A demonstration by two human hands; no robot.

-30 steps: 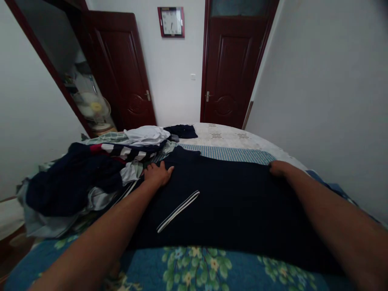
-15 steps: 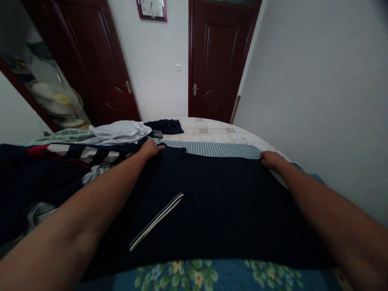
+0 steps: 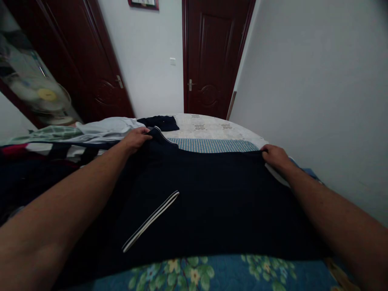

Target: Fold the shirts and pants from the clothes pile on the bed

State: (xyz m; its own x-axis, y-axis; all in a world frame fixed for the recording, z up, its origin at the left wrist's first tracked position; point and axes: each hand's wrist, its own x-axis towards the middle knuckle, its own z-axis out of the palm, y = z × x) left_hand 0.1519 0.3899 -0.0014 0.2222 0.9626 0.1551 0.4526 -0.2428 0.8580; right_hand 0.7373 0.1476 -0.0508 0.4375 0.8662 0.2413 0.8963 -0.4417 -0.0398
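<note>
A dark navy shirt (image 3: 212, 202) lies stretched sideways across the bed in front of me. A white-striped band (image 3: 150, 221), which looks like a sleeve cuff, runs slantwise over its left part. Near the far left corner, white-edged trim (image 3: 165, 136) shows along the shirt's edge. My left hand (image 3: 137, 139) is closed on that far left corner, raising it a little. At the far right corner, my right hand (image 3: 274, 155) pinches the cloth. The fingertips of both hands are partly hidden by the fabric.
Heaped clothes, among them a white garment (image 3: 106, 127) and a striped one (image 3: 66, 151), lie on the left. Behind the shirt are a blue striped cloth (image 3: 212, 145) and a folded dark garment (image 3: 162, 122). A blue flowered cover (image 3: 182, 275) shows in front. A wall (image 3: 318, 81) bounds the right side.
My left hand has moved left and up, lifting the shirt's far left corner so that more white-edged trim shows. My right hand keeps its hold on the right corner. The camera view has tilted slightly.
</note>
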